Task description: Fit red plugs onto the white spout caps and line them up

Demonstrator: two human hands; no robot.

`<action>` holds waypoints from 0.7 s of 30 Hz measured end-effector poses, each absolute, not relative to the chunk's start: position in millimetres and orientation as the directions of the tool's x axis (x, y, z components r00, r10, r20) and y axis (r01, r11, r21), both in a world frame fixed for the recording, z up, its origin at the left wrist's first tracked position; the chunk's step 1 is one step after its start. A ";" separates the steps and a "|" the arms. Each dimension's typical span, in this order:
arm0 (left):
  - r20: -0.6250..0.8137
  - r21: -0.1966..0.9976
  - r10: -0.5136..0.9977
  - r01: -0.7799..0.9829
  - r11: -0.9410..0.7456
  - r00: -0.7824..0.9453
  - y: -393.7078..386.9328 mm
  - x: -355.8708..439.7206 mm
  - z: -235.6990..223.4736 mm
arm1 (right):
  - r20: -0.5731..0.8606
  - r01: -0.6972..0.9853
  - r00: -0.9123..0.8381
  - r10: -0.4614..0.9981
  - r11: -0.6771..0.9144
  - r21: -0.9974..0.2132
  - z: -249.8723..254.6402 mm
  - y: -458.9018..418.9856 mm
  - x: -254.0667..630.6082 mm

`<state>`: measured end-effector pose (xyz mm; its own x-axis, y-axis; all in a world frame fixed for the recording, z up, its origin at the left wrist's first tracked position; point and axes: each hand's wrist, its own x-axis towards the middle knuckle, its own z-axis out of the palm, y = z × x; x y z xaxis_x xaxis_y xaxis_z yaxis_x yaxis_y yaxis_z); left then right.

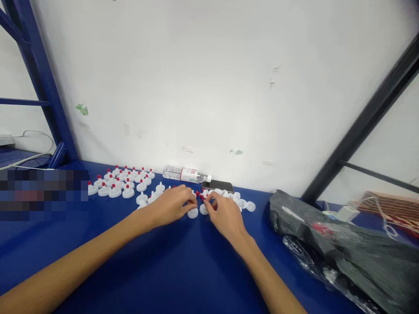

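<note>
My left hand (179, 201) is closed in a pinch at the top of a white nozzle cap (193, 213), its fingers covering the spout. Just to the right, my right hand (225, 212) pinches at another white nozzle cap (203, 209), whose top is hidden by the fingertips. Between and behind the hands lie small red tips (200, 195). White caps without red tips (142, 199) stand left of my left hand, partly covered by it. Farther left, many white caps with red tips (115, 190) stand upright in a group. Loose white caps (250, 206) lie beyond my right hand.
A clear plastic bottle (186, 174) lies on its side near the wall, with a dark phone (218, 186) beside it. A grey plastic bag (340, 244) covers the right of the blue table (137, 279). Metal posts (366, 113) rise at both sides.
</note>
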<state>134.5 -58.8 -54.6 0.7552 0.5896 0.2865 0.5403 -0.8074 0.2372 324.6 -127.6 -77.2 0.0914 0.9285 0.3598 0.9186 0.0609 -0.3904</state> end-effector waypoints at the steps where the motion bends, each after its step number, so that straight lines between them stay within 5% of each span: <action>1: 0.278 0.232 0.577 0.530 -0.816 0.768 -61.2 135.9 -56.7 | 0.354 0.922 0.098 0.930 0.049 -0.385 -77.2 -127.3 325.1; 21: 0.264 -0.009 0.634 0.659 -0.752 0.727 -44.5 132.0 -73.7 | 0.354 0.906 0.035 0.935 0.120 -0.406 -80.3 -129.8 322.1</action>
